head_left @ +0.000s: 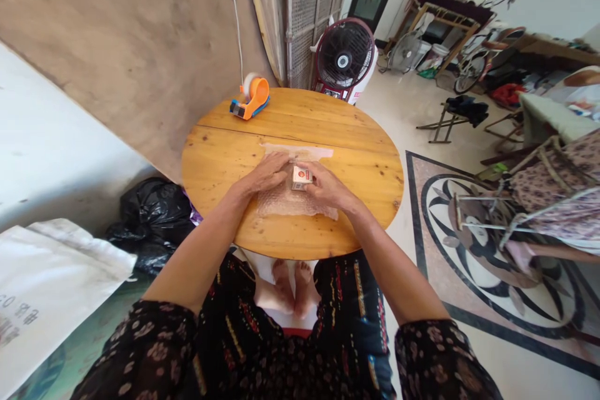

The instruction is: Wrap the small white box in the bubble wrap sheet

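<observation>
"Where is the small box?"

"In the right hand, thumb and fingers clasped on its near side, over a sheet of bubble wrap on a round wooden table."

"And the left hand?"

"Just left of the box, palm down on the wrap, fingers extended and gripping nothing; whether they touch the box cannot be told."

"Beyond them?"

"An orange tape dispenser past the left hand, a fan past the right."
</observation>
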Demonstrator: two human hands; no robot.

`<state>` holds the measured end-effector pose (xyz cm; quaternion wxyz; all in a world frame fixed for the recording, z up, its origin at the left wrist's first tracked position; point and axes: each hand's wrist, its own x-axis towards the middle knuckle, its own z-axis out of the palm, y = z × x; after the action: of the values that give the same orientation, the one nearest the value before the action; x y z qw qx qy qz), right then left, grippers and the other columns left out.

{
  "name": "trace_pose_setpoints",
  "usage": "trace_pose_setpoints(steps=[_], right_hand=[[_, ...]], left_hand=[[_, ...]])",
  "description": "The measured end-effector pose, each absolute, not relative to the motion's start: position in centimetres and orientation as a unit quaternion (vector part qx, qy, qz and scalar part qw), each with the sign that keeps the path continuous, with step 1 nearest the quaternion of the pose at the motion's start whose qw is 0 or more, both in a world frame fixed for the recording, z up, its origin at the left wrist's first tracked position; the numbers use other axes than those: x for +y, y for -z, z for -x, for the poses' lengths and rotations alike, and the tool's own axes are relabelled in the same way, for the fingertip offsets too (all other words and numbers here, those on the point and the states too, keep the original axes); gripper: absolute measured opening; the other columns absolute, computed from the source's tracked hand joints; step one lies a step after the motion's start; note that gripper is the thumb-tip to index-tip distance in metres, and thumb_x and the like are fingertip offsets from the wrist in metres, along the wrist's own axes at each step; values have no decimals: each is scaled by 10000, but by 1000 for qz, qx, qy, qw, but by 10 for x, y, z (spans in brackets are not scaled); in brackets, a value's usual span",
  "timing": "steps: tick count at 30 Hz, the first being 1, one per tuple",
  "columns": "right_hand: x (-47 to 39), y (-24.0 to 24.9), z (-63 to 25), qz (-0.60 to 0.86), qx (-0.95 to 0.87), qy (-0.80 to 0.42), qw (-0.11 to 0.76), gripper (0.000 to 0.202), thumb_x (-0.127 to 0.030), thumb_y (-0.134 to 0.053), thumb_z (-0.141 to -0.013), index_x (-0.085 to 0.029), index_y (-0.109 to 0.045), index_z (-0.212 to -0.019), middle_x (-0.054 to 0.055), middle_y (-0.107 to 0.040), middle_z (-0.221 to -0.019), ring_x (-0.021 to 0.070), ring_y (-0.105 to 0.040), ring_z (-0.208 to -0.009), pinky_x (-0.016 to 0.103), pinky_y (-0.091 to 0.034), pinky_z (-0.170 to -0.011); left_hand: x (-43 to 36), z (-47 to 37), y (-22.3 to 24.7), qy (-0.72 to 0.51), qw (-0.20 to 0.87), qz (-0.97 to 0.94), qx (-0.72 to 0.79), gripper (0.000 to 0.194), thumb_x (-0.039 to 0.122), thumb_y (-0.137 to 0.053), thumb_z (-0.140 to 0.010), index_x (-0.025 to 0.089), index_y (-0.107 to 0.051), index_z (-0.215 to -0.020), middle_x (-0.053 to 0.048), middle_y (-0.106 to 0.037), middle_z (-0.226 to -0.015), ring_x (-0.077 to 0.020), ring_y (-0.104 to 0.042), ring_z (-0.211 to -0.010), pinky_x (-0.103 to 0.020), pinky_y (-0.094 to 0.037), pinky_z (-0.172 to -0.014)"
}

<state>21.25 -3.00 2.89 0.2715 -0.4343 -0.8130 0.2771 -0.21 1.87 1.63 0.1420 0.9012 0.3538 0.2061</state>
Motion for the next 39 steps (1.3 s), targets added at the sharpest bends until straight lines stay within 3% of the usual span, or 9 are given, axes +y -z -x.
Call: trace_pose_setpoints(steps=[12,18,25,28,31,39], right_hand=[[-34,-22,-211,416,-816,-260,307,642,-100,-554,-745,-234,-521,-1372,90,-548,-1389,263,-486,-1287,478,-360,-1116],[-36,-20,-209,419,-815,-237,323,625,-88,-537,-753,-223,-526,-1364,102,-543,-1382,261,-480,-1291,468,-362,-1118],[-36,-20,-209,414,-820,-223,326,636,-77,-518,-762,-232,-506,-1378,94,-534,-1402,241,-463,-1317,461,-336,-1145],[-39,-19,-210,414,-817,-228,330,651,-80,-529,-756,-240,-496,-1385,86,-510,-1438,244,-443,-1344,463,-321,-1157],[-41,-17,-211,422,-807,-232,340,646,-100,-537,-762,-219,-483,-1395,100,-515,-1429,252,-462,-1323,460,-349,-1138],[-41,-7,-210,451,-769,-265,368,616,-148,-549,-787,-232,-475,-1392,94,-555,-1373,259,-526,-1260,463,-405,-1102]], left_hand=[[21,2,-10,-223,171,-890,360,608,175,-416,-689,166,-542,-1284,-114,-592,-1315,-271,-528,-1195,-431,-406,-1047],[20,1,-11,-226,168,-890,358,582,171,-431,-682,135,-575,-1244,-129,-619,-1256,-273,-553,-1141,-435,-417,-1030],[21,2,-6,-237,165,-887,360,691,171,-441,-693,166,-471,-1384,-111,-571,-1367,-279,-519,-1237,-447,-387,-1075],[22,2,-5,-234,163,-887,363,633,180,-446,-686,154,-535,-1311,-115,-598,-1322,-278,-540,-1201,-432,-409,-1054],[22,1,-6,-231,165,-888,362,609,176,-449,-680,148,-561,-1278,-124,-612,-1296,-283,-551,-1186,-437,-421,-1043],[20,1,-9,-225,167,-887,367,723,185,-457,-696,134,-460,-1417,-138,-551,-1405,-292,-515,-1276,-450,-379,-1103]])
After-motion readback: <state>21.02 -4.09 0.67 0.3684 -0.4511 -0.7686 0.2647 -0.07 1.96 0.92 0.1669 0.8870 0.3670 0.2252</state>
